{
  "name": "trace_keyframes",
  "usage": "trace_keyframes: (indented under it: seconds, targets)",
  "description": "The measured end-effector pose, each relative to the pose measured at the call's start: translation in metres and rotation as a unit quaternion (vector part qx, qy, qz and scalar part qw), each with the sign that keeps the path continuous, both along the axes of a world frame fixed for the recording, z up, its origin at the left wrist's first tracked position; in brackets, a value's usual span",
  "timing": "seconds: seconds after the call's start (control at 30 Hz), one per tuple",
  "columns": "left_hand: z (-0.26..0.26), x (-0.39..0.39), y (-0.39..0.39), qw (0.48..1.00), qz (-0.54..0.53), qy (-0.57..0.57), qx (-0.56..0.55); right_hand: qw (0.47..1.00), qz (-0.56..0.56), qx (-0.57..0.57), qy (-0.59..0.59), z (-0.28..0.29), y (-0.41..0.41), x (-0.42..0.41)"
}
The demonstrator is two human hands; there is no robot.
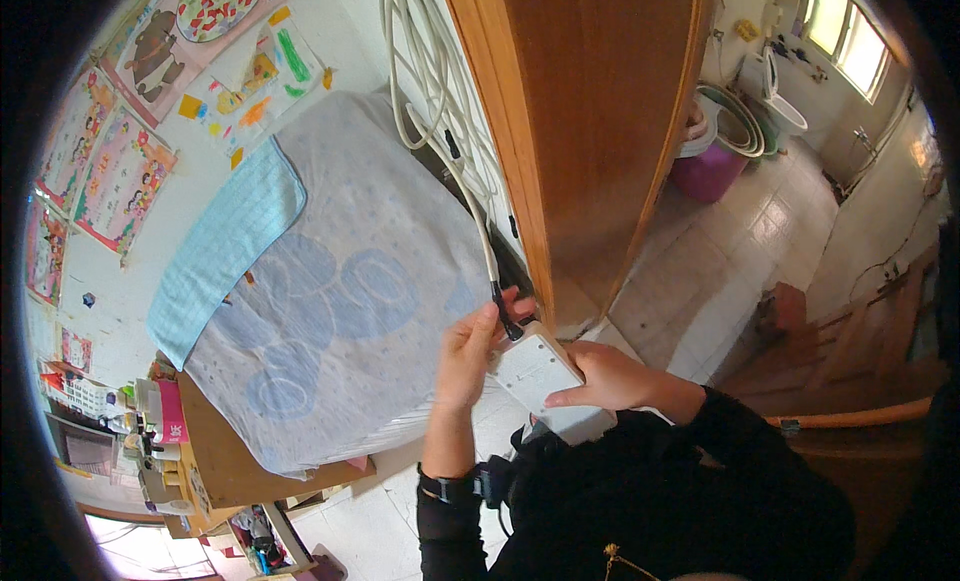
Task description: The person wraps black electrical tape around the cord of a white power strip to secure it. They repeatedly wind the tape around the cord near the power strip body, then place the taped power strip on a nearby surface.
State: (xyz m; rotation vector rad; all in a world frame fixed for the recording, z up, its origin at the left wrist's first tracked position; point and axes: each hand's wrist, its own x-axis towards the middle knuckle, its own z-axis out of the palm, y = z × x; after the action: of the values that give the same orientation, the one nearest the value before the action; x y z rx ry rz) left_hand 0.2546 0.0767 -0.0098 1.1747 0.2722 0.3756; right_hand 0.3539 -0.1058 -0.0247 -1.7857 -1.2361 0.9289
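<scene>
My right hand (pixel 604 377) holds a white plastic power strip or adapter box (pixel 534 367), its screwed face turned up, thumb across that face. At the box's upper end, the fingers of my left hand (pixel 472 344) close around the black end of a cable (pixel 504 311), which meets the box. From there a thick white cable (pixel 475 213) runs up to a loosely coiled bundle hanging at the wall beside the door frame. The lower end of the box lies against my dark clothing, where its edge is partly hidden.
To the left, a grey-blue patterned cloth (pixel 360 258) covers a large object on a wooden table (pixel 232 476), with a light blue towel (pixel 232 243) on top. A wooden door (pixel 600 130) stands ahead. Beyond it are a purple tub (pixel 709 177) and a tiled floor.
</scene>
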Motion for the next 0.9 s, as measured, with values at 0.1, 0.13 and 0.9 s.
trace_keyframes:
  seconds: [0.1,0.13,0.9]
  targets:
    - [0.007,-0.001,0.016,0.996,-0.080,0.004,-0.032,0.989,0.062,0.006,0.132,-0.003,-0.001,0.005]
    - [0.008,-0.001,0.018,0.992,-0.091,-0.016,-0.085,0.982,0.085,0.023,0.168,-0.003,-0.001,0.006]
    - [0.007,-0.007,-0.010,0.984,0.101,0.072,0.131,0.989,-0.063,-0.009,-0.136,0.001,0.008,-0.013]
